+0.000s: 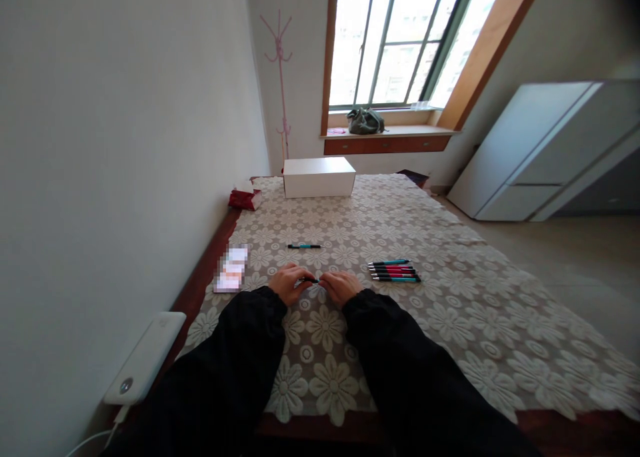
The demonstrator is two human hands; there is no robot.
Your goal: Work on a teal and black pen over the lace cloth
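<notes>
My left hand (289, 282) and my right hand (341, 286) meet over the lace tablecloth (400, 337), both closed on one dark pen (310, 280) that shows only between the fingers. A single teal pen (304, 246) lies flat a little beyond my hands. To the right of my right hand lies a neat row of several pens (395, 270), teal and red with black tips, side by side.
A white box (319, 176) stands at the table's far end, with a red tissue pack (245, 198) to its left. A blurred card (231, 268) lies left of my hands. A white power bank (147, 357) sits on the near left edge beside the wall.
</notes>
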